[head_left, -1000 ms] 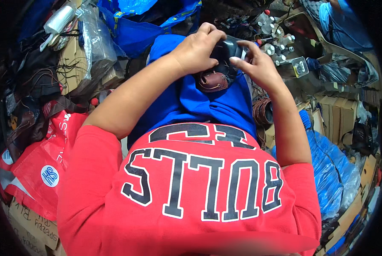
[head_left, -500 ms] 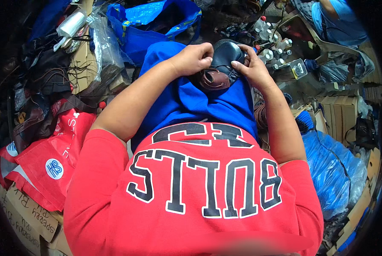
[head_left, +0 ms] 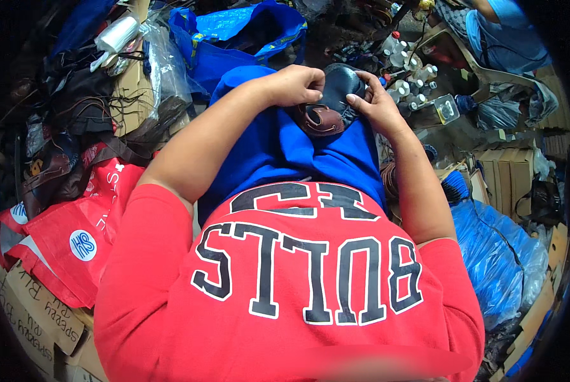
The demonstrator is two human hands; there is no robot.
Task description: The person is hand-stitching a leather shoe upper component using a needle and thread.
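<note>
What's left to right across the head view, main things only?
Red bag → left hand → shoe → right hand → blue plastic bundle.

The right hand holds the right edge of a dark shoe with brown leather part, above the blue trousers. The left hand, with fingers bent together, is at its left side; whether it pinches something, I cannot tell. Farther are an open blue bag and, to the right, small bottles. At left lies a red bag.
</note>
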